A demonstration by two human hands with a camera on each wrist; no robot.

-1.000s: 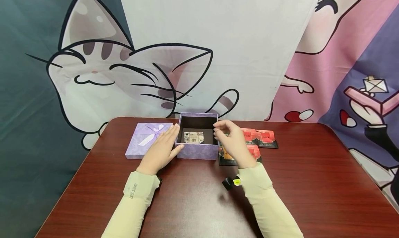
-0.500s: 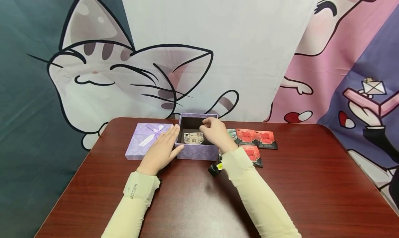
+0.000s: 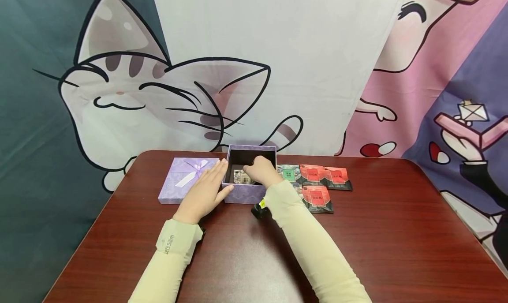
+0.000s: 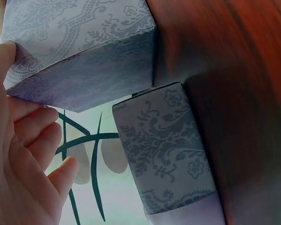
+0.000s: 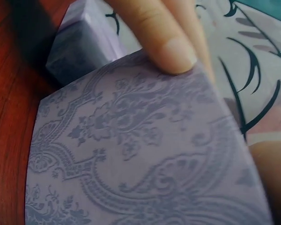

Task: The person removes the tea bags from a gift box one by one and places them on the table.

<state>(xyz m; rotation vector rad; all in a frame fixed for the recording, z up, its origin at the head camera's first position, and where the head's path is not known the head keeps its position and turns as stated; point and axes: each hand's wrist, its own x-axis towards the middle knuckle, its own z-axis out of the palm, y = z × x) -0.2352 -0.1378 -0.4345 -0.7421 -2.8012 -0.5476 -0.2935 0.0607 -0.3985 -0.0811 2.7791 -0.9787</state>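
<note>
A purple patterned gift box (image 3: pixel 244 193) stands uncovered on the table. Inside lies a pale printed sachet (image 3: pixel 240 176), its right part behind my right hand (image 3: pixel 262 170). That hand reaches down over the front rim; its fingertips are hidden in the box, so whether they pinch anything is unclear. My left hand (image 3: pixel 204 188) has straight fingers against the box's left side, and its thumb (image 5: pixel 175 54) lies on the rim in the right wrist view. To its left is the purple lid (image 3: pixel 174 173) with a white ribbon bow, also seen in the left wrist view (image 4: pixel 161 150).
Right of the box lie a green sachet (image 3: pixel 289 174) and red-and-black sachets (image 3: pixel 313 175), one of them nearer the front (image 3: pixel 317 199) and partly beside the right sleeve (image 3: pixel 305 232). The brown table (image 3: pixel 397 232) meets a cartoon cloth backdrop (image 3: pixel 317 73) at its far edge.
My right hand has moved left from the box's right rim and down into the box, now partly covering the sachet inside. The left hand stays at the box's left side.
</note>
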